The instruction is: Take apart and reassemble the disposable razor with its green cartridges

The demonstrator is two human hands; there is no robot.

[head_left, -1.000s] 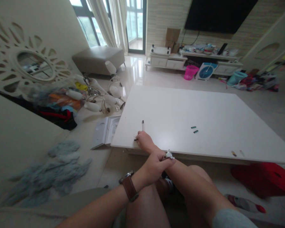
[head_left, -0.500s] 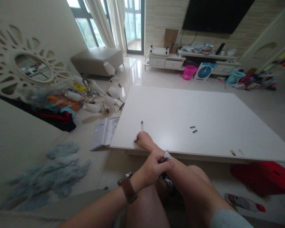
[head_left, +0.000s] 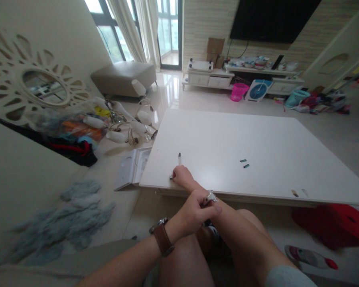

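My left hand [head_left: 194, 213], with a brown-strapped watch [head_left: 162, 239] on its wrist, is closed and lies across my right forearm. Between its thumb and fingers shows a small shiny, whitish crumpled piece [head_left: 210, 197], too blurred to name. My right hand [head_left: 182, 175] rests closed on the left front part of the white table [head_left: 221, 139]. A small white thing with a dark end pokes out at its left side; its kind is unclear. Just beyond the knuckles lies a slim white stick [head_left: 180, 159] with a dark tip, its near end hidden by the hand.
Two small dark-green strips [head_left: 244, 163] lie mid-table; small flat pieces [head_left: 295, 193] sit near its front right edge. An opened white box [head_left: 133, 169] and a chandelier [head_left: 131, 123] are on the floor at left. A red item [head_left: 332, 225] and a bottle [head_left: 311, 256] are at right.
The whole view has shifted very slightly. Both hands keep the same pose, and nothing on the table has visibly moved.
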